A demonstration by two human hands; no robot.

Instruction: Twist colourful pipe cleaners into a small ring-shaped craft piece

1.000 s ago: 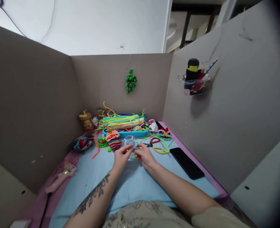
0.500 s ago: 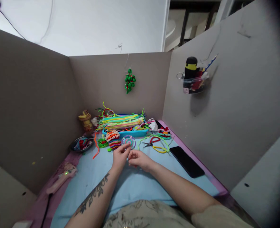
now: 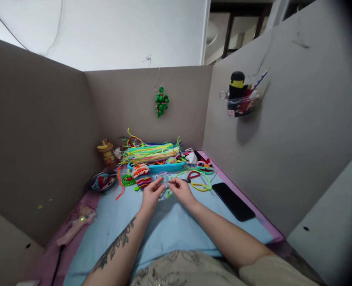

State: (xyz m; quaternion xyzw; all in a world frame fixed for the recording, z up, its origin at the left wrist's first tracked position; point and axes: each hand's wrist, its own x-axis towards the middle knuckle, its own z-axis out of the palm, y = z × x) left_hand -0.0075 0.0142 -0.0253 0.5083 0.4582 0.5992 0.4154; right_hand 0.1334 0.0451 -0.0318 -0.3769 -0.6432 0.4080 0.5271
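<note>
**A:** Coil, where is it in the head view?

**B:** Just above the mat, in front of the tray, held between both hands.

**A:** How do the fingers stand?

**B:** The left hand pinches its near edge. The right hand pinches its right edge, thumb and forefinger closed. The other fingers are loosely curled.

**A:** Which way does it point?

**B:** It is a round pink-and-teal spiral with no long axis, and its flat face tilts up toward the camera. A green strand hangs below it.

**A:** Any writing?

**B:** There is a pink label on the wall cup, too small to read. The phone is dark.
</note>
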